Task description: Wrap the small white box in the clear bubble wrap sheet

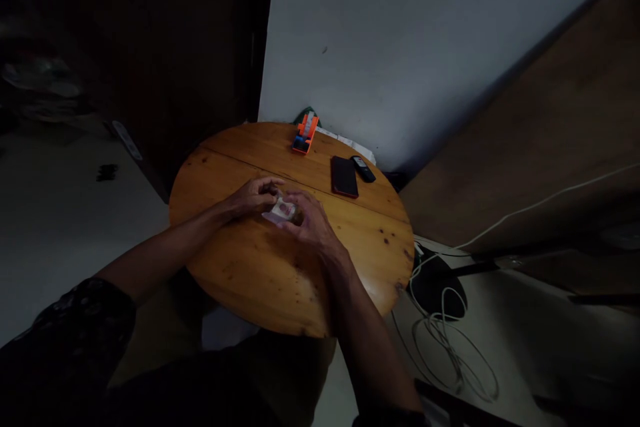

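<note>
Over the middle of the round wooden table (250, 263), a small pale, pinkish printed stack that looks like banknotes (283, 209) lies between my two hands. My left hand (256, 196) is at its left edge, fingers bent and thumb against it. From the right, my right hand (311, 219) curves around the stack, with fingers over the far side and thumb at the near side. Part of the stack is hidden behind the fingers, and dim light blurs its print.
Towards the back of the table are an orange and blue device (305, 133), a black flat case (345, 177) with a reddish edge and a black keypad phone (363, 169). A white wall (400, 33) rises behind. Pale cable (445, 340) lies coiled on the floor at right.
</note>
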Available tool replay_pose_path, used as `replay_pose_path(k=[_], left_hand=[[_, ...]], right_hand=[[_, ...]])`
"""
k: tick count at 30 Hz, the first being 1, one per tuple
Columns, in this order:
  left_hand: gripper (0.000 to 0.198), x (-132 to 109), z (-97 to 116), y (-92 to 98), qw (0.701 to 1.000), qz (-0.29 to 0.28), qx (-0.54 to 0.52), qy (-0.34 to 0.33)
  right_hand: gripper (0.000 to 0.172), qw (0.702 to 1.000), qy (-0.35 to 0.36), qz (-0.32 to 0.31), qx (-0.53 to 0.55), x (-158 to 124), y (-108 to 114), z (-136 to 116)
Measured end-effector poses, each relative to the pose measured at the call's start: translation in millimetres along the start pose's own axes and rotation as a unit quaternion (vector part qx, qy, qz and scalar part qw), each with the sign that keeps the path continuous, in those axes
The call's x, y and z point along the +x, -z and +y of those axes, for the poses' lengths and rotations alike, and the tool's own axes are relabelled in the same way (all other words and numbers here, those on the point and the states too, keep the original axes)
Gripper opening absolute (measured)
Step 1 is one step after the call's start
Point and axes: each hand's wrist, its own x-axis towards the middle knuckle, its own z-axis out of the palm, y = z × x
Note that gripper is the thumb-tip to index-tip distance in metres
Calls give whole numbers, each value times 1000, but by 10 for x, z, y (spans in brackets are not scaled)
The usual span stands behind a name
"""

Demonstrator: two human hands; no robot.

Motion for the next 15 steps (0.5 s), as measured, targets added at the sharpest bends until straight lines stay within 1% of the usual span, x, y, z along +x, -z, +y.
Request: replay_pose_path(k=[2,5,8,10,15], left_hand=[[62,-6,2,-7,1000,-2,12,0],[62,-18,3,-21,1000,-9,24,1],[59,-24,-2,-34,1000,-11,26,-6],[59,-24,-5,-39,1000,-13,23,-7],[57,-32,28,-45,999,-16,28,-1]], right_hand=[[45,1000,-10,-1,-12,-10,-10,-41],[26,1000,-5,15,-16,-20,-13,-94],[7,999,9,35,3,-18,-27,-117],[6,999,14,47,21,-13,-37,-124],[15,995,-4,81,59,-4,-10,-170]])
